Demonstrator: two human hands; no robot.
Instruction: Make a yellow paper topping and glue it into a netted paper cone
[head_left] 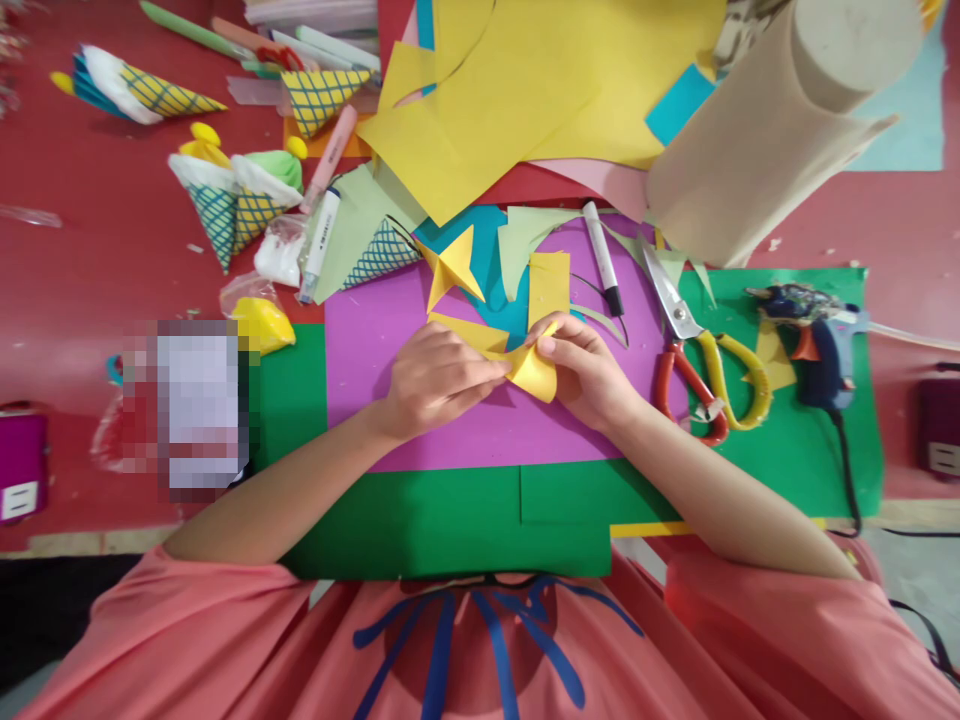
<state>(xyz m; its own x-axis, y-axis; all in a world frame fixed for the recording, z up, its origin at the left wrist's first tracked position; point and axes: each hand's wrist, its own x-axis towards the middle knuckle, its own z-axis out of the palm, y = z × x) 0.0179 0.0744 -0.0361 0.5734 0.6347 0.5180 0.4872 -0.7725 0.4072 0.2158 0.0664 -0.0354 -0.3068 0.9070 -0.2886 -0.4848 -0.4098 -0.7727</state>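
Observation:
Between my two hands is a small piece of yellow paper [535, 376], bent into a curve. My left hand [442, 378] pinches its left side with the fingertips. On the other side, the thumb and fingers of my right hand [589, 365] grip its upper right part. Both hands are above a purple sheet [450, 440]. Just beyond them lie a folded yellow paper star [452, 270], a yellow paper rectangle [550, 284] and a yellow strip [465, 332], partly hidden by my left hand.
Scissors [686, 335] and a glue gun [821, 335] lie to the right on a green sheet [450, 520]. A white roll [750, 150] stands at the back right. Paper cones [225, 200], markers [321, 240] and a bag of yellow clay [262, 320] sit left. Yellow sheets [525, 90] cover the back.

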